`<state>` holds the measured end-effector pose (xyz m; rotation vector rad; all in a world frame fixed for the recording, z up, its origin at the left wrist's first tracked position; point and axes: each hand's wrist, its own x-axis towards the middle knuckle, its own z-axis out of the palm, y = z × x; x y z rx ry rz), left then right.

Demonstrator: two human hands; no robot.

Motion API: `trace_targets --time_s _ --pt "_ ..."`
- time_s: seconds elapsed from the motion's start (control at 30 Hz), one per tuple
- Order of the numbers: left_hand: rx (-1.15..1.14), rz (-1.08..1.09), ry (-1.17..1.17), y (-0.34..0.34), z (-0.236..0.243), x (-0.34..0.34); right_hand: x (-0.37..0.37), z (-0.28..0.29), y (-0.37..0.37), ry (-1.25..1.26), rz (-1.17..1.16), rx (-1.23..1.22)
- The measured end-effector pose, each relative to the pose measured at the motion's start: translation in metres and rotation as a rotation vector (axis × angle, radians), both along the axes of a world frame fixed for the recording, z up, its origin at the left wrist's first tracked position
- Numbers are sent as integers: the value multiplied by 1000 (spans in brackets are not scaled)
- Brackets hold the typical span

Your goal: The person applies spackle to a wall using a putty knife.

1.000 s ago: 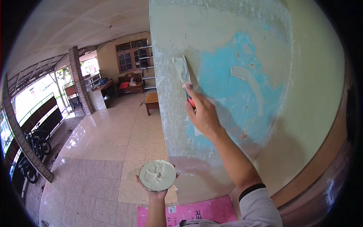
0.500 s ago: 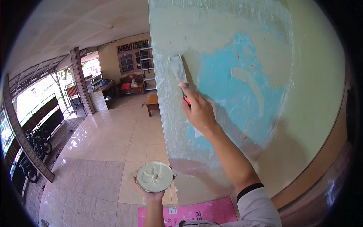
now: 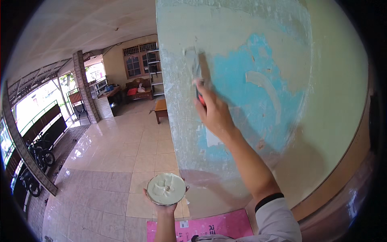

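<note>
My right hand (image 3: 214, 111) is closed around the black and red handle of a putty knife (image 3: 194, 66). Its blade, smeared with pale filler and slightly blurred, lies against the wall (image 3: 181, 24), left of a bright blue patch (image 3: 234, 76). Grey-green filler coats the wall above that patch, and a curved streak of it crosses the blue. Low in front of me, my left hand (image 3: 164, 208) holds up a round tub of putty (image 3: 166, 189) from beneath, fingers around its sides. The putty's surface is pale and ridged.
A pink printed sheet (image 3: 201, 226) lies on the floor at the wall's foot. Tiled floor (image 3: 105, 161) stretches left past a wooden stool (image 3: 161, 109), a bench (image 3: 139, 89) and a shelf rack (image 3: 156, 72). A motorcycle (image 3: 40, 155) stands by the gate at far left.
The putty knife has moved slightly up and to the right along the wall, its blade more upright. The tub in my left hand stays nearly in place.
</note>
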<state>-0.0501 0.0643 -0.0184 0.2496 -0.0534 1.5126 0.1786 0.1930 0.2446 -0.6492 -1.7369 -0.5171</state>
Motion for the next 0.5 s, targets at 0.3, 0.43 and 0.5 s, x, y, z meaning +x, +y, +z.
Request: trace_targets --time_s 0.3,0.43,0.5 --pt "-22 45 82 -5 0 1 9 -28 2 -44 -204 -104" --pt "-94 62 99 -9 3 3 14 -30 -10 -16 -92 -159" --pt "-86 48 78 -5 -3 2 7 5 -3 23 -9 31"
